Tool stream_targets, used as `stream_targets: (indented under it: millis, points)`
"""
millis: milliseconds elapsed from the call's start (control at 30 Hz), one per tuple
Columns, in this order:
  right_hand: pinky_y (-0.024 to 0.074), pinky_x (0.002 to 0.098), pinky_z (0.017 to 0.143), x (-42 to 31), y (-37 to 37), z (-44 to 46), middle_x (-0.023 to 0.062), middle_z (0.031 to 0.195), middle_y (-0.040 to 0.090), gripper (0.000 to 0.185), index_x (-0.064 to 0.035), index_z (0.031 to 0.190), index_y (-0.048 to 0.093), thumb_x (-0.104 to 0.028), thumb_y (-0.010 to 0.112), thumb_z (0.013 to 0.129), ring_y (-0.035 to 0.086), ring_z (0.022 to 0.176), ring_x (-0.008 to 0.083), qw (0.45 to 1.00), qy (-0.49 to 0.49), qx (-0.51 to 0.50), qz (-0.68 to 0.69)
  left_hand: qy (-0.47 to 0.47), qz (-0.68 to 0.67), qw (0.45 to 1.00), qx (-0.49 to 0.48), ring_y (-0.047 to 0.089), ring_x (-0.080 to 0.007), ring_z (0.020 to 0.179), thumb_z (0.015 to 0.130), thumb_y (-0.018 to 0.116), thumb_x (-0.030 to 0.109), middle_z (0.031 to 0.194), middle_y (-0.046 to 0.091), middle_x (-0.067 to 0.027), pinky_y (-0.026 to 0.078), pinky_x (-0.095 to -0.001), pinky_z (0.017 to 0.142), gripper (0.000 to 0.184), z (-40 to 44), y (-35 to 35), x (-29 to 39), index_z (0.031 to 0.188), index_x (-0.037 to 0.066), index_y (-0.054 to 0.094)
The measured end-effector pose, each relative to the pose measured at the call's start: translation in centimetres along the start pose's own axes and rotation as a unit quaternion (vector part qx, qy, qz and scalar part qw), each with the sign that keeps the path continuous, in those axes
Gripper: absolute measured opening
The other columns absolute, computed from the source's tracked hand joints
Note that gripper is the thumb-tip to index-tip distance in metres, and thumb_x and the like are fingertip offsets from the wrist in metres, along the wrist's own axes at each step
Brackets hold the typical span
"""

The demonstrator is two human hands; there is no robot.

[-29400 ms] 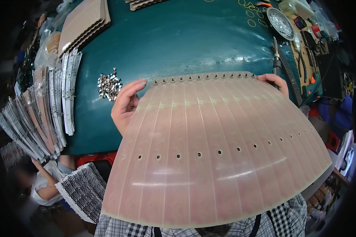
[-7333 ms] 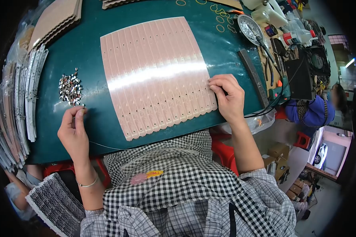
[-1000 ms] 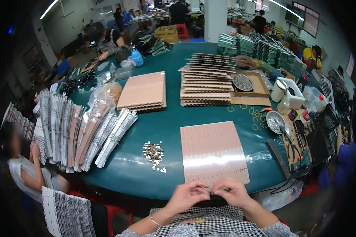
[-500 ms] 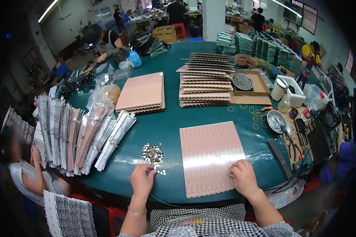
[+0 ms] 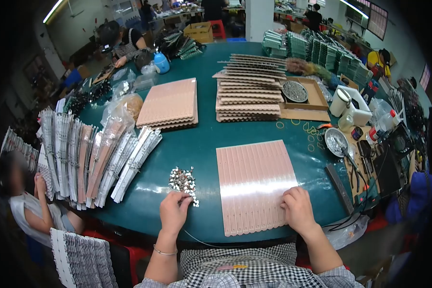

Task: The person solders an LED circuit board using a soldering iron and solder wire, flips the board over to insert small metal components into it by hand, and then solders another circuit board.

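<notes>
A pink, scallop-edged sheet of joined strips [image 5: 254, 177] lies flat in front of me, with a bright glare across its middle. My right hand [image 5: 298, 209] rests at its right edge, thumb and fingers pinched together; whatever they hold is hidden. To the left is a small pile of shiny metal pieces [image 5: 182, 180]. The fingertips of my left hand [image 5: 174, 211] reach its near edge, closed in a pinch. Any piece between them is too small to make out.
Pink sheets are stacked at the back left [image 5: 170, 103] and back centre [image 5: 249, 91]. Bundled strips [image 5: 101, 163] fan out on the left, near a seated person [image 5: 33, 206]. On the right are a metal bowl [image 5: 336, 141], pliers [image 5: 355, 180] and a dark bar [image 5: 339, 188].
My left fingers have come slightly inward over the near edge of the metal pile. The right hand stays at the sheet's right edge. The whole view has shifted slightly.
</notes>
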State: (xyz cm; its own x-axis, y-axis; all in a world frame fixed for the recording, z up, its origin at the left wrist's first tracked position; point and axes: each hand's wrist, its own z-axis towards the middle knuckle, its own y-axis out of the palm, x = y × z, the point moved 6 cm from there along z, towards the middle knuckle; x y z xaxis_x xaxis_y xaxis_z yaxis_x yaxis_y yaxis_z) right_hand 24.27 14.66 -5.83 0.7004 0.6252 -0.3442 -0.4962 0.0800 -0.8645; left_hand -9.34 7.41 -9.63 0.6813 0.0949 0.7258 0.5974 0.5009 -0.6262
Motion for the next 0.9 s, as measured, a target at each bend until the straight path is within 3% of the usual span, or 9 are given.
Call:
stream_targets:
  millis: [467, 600, 733, 867, 900]
  points:
    - [0.0445, 0.0412, 0.079, 1.2, 0.2, -0.2, 0.0114, 0.087, 0.057, 0.015, -0.0024, 0.080, 0.057, 0.001, 0.068, 0.070, 0.055, 0.089, 0.0326, 0.997, 0.030, -0.014, 0.064, 0.031, 0.018, 0.999, -0.038, 0.059, -0.0211, 0.063, 0.065, 0.081, 0.002, 0.075, 0.062, -0.0088, 0.047, -0.0307, 0.059, 0.019, -0.3, 0.7, 2.2, 0.080, 0.002, 0.071]
    - [0.0455, 0.0420, 0.078, 1.5, 0.4, -0.5, 0.0146, 0.087, 0.056, 0.014, -0.0008, 0.080, 0.056, 0.001, 0.067, 0.071, 0.054, 0.088, 0.0348, 0.996, 0.033, -0.003, 0.081, 0.083, 0.044, 0.995, -0.029, 0.058, -0.0222, 0.065, 0.063, 0.081, 0.001, 0.076, 0.061, -0.0097, 0.047, -0.0303, 0.060, 0.022, -0.4, 0.5, 2.3, 0.081, 0.002, 0.068]
    - [0.0459, 0.0404, 0.077, 1.9, 0.6, -0.5, 0.0130, 0.086, 0.057, 0.014, -0.0011, 0.080, 0.057, 0.002, 0.067, 0.072, 0.055, 0.087, 0.0333, 0.995, 0.045, -0.002, 0.093, 0.036, 0.022, 0.999, -0.028, 0.048, -0.0104, 0.059, 0.066, 0.080, -0.001, 0.078, 0.060, -0.0033, 0.039, -0.0250, 0.053, 0.020, -0.5, 0.5, 1.6, 0.080, 0.002, 0.067]
    - [0.0462, 0.0390, 0.076, 1.9, 0.6, -0.5, 0.0110, 0.086, 0.058, 0.014, -0.0012, 0.080, 0.058, 0.003, 0.068, 0.071, 0.056, 0.086, 0.0310, 0.994, 0.030, 0.015, 0.107, 0.016, 0.028, 0.999, -0.036, 0.044, -0.0095, 0.057, 0.070, 0.078, -0.002, 0.077, 0.059, -0.0021, 0.036, -0.0250, 0.052, 0.015, -0.5, 0.7, 2.1, 0.080, 0.001, 0.067]
    - [0.0462, 0.0388, 0.076, 2.0, 0.7, -0.5, 0.0105, 0.086, 0.058, 0.015, -0.0010, 0.080, 0.058, 0.003, 0.069, 0.071, 0.056, 0.087, 0.0304, 0.993, 0.032, 0.014, 0.109, 0.013, 0.042, 0.998, -0.037, 0.048, -0.0129, 0.059, 0.071, 0.077, -0.001, 0.077, 0.059, -0.0044, 0.039, -0.0267, 0.053, 0.014, -0.5, 0.7, 2.3, 0.080, 0.000, 0.066]
